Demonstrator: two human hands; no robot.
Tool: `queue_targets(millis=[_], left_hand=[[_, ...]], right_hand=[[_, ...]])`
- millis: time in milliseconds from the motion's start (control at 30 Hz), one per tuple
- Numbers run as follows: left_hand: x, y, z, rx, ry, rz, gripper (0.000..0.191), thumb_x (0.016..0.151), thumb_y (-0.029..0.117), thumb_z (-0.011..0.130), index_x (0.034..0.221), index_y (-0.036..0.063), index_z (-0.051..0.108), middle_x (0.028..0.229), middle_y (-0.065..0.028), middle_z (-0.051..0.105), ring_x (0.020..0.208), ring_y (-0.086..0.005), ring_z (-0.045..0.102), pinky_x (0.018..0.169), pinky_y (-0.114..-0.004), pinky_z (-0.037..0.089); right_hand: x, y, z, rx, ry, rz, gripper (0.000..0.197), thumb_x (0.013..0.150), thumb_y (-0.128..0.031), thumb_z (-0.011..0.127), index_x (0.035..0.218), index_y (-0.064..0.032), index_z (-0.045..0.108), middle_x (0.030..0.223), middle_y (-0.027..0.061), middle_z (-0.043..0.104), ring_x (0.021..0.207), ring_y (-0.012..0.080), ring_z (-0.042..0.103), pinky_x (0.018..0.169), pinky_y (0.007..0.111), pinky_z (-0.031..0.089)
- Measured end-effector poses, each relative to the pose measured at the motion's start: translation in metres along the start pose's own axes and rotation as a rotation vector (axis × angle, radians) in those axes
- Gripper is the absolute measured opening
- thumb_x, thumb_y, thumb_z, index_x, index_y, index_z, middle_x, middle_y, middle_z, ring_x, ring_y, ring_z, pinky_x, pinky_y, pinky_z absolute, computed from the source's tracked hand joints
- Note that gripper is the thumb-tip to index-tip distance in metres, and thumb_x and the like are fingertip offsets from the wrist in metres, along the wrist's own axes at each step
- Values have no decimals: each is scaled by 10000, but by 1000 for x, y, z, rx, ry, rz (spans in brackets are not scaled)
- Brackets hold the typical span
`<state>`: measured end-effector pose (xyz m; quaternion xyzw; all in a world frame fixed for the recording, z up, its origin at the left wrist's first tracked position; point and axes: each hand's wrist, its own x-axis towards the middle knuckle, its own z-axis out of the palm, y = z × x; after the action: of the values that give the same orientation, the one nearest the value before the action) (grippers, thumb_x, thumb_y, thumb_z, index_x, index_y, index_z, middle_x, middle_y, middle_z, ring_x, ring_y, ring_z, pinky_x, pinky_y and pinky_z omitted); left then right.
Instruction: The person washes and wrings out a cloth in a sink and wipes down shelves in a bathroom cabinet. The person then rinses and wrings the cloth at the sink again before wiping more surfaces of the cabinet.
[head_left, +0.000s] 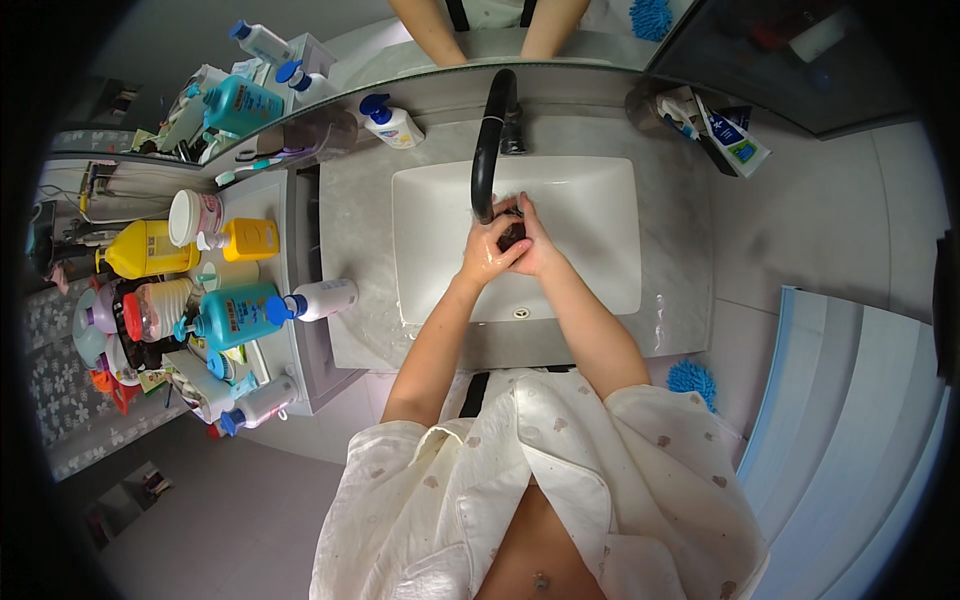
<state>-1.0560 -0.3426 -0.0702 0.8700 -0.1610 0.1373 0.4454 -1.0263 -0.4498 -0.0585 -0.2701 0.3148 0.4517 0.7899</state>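
Over the white sink basin (585, 285), both my hands are cupped around a dark, rounded object (511, 234), too covered to name. My left hand (486, 251) lies across its near left side, fingers curled over it. From the right, my right hand (538, 244) supports it with the fingers pointing up toward the back. The black faucet (491, 135) arches down so that its spout ends just above my left hand. My skin looks wet there. The basin's drain (521, 313) shows below my wrists.
A pump bottle (391, 124) stands behind the basin; a white bottle with a blue cap (322, 298) is at the counter's left edge. Several bottles crowd the left cabinet, including a teal pump bottle (240, 315). Toothpaste tubes (731, 142) sit back right. A mirror spans the back.
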Motion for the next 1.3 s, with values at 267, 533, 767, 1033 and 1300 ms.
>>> queue_targets(millis=[267, 533, 767, 1033, 1300], left_hand=[[11, -8, 26, -329, 226, -692, 205, 693, 174, 630, 677, -20, 563, 586, -125, 553, 552, -198, 539, 548, -330, 428], [17, -3, 28, -867, 430, -1119, 103, 720, 75, 551, 652, 6, 519, 592, -52, 499, 534, -163, 474, 503, -282, 387], [14, -32, 41, -1213, 354, -1285, 156, 772, 170, 530, 758, 15, 532, 652, -65, 528, 582, -206, 518, 540, -331, 440], [-3, -33, 38, -1014, 244, -1496, 391, 801, 462, 485, 1046, 159, 518, 1052, -85, 549, 944, -253, 520, 813, -478, 398], [-12, -50, 20, -1323, 44, -1475, 257, 786, 362, 583, 905, 136, 551, 881, -46, 557, 788, -198, 527, 628, -337, 454]], right_hand=[[87, 26, -29, 181, 260, -387, 488, 839, -420, 356, 1014, 4, 523, 975, 172, 573, 889, 289, 560, 788, 388, 440], [32, 24, -6, -818, 786, -805, 444, 851, -274, 365, 674, 51, 610, 719, 257, 588, 723, 395, 578, 693, 420, 456], [26, 12, -28, -1305, 594, -1141, 438, 855, -293, 390, 621, 11, 602, 644, 227, 575, 591, 394, 563, 605, 440, 467], [13, 12, -43, -1587, 440, -1123, 408, 757, -330, 586, 1055, -60, 515, 991, 131, 532, 849, 328, 555, 692, 402, 469], [26, 28, -65, -1268, 36, -1146, 442, 778, -252, 580, 1196, -146, 483, 1166, 61, 457, 1056, 234, 464, 863, 302, 403]])
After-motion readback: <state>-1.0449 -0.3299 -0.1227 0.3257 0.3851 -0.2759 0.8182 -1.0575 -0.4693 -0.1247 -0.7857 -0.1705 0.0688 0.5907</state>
